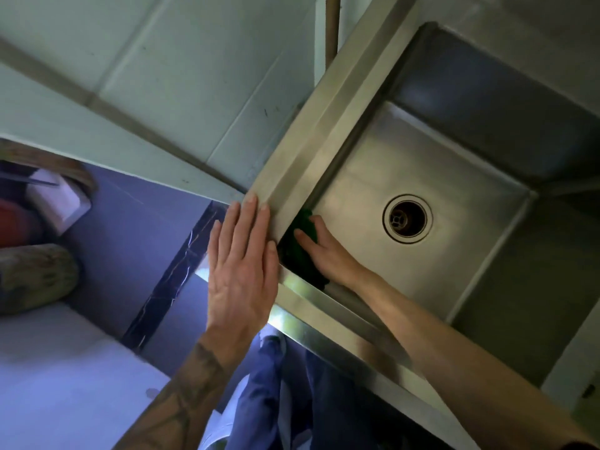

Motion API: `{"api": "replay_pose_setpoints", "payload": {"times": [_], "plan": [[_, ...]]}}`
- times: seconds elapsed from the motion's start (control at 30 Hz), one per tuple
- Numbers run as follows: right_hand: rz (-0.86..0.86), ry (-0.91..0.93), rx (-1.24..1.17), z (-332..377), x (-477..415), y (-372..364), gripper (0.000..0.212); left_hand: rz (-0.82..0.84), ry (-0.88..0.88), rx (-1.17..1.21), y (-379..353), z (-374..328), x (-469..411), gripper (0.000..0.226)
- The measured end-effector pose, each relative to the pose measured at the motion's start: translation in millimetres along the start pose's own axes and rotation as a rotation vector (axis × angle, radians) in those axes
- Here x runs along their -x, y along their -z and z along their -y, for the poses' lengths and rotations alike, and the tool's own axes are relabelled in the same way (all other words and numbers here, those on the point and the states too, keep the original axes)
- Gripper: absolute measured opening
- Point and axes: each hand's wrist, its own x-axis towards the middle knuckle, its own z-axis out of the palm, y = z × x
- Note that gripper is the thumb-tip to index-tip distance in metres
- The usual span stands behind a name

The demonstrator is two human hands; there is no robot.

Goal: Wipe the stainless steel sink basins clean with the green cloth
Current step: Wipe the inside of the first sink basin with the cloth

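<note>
I see my right hand (324, 251) down in the brushed stainless steel basin (367, 177), fingers closed over the dark green cloth (300, 254), which is bunched and soft against the basin's near left wall at the corner. My left hand (242, 271) lies flat with fingers straight and together on the sink's squared, matte metal rim (305, 147), holding nothing. A round, ringed drain (407, 218) sits in the smooth basin floor, apart from the cloth.
</note>
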Motion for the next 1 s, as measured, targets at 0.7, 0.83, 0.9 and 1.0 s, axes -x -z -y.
{"api": "replay_pose_setpoints", "payload": {"times": [0.7, 0.83, 0.9, 1.0], "plan": [[0.142, -0.084, 0.400, -22.7, 14.4, 20.3, 0.030, -0.149, 0.226, -0.050, -27.2, -23.2, 6.3, 0.058], [0.061, 0.018, 0.301, -21.9, 58.7, 32.7, 0.031, -0.135, 0.225, -0.037, -26.6, -23.1, 6.4, 0.059], [0.065, 0.061, 0.265, -22.5, 72.8, 40.1, 0.028, -0.134, 0.226, -0.033, -26.0, -23.0, 5.8, 0.059], [0.112, 0.023, 0.364, -37.0, 60.7, 47.6, 0.021, -0.123, 0.229, -0.018, -23.7, -24.4, 6.6, 0.060]]}}
